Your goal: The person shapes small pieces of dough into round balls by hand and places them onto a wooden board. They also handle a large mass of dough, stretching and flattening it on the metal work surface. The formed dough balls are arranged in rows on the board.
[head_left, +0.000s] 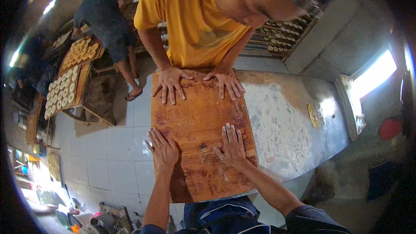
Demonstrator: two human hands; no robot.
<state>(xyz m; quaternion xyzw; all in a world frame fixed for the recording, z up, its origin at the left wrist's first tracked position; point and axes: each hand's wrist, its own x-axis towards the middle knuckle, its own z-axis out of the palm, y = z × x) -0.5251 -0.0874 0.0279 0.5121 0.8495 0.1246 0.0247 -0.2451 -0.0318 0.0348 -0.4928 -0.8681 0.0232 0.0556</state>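
Left hand (164,151) at eight o'clock, right hand (233,149) at four: both flat, gripping nothing, on the board (201,119). Hard pushing might slide it.

Partly obscured elements: the palms of the wearer's left hand (164,152) and right hand (232,148), hidden face down against the reddish-brown rectangular wooden board (201,119); the dark blue, white-piped cloth garment (223,214), cut off by the lower edge; the co-worker in a yellow short-sleeved shirt (195,26), head cropped above, legs hidden; the small yellowish object (313,115), too indistinct to identify; the dark-clothed figure (32,65) at far left, blurred in shadow
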